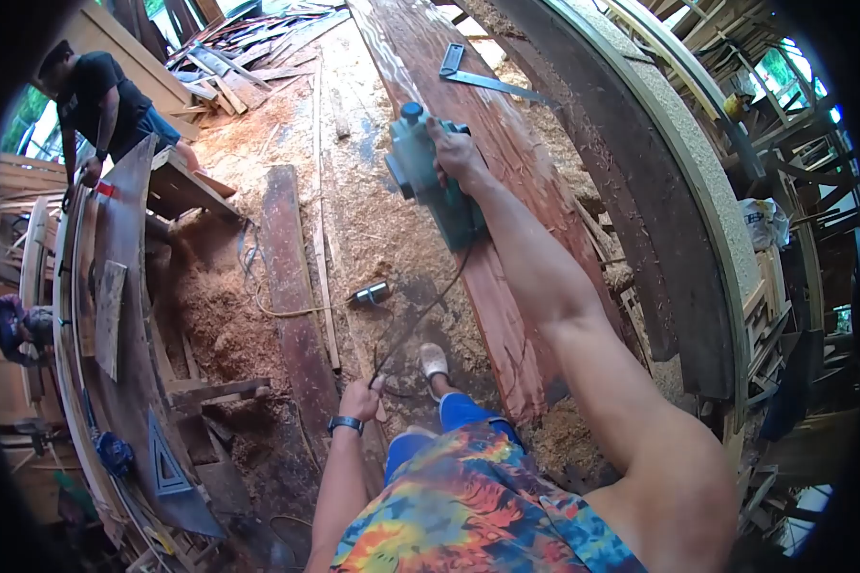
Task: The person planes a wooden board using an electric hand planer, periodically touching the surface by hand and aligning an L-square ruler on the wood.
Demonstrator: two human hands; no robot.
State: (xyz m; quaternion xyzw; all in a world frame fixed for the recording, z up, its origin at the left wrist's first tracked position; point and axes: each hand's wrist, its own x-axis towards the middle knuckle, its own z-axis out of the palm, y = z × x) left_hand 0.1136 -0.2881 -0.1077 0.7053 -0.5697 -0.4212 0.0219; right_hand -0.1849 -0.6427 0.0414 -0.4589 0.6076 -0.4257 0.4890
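My right hand point(457, 155) is wrapped round the handle of a green power planer point(433, 181), which rests on a long reddish wooden plank point(516, 315). The planer's left side overhangs the plank's left edge. Lower down, my left hand point(361, 397) is closed round the dark power cord point(413, 320), which runs up to the planer. Farther up the plank lies a try square point(487, 82) with a blue-edged handle.
Shavings point(373, 224) cover the ground, with a dark cylindrical tool point(369, 293) and a narrow board point(291, 267) on it. Dark planks point(631, 191) curve along the right. A co-worker point(105, 105) leans over boards at upper left; another person point(14, 328) is at far left.
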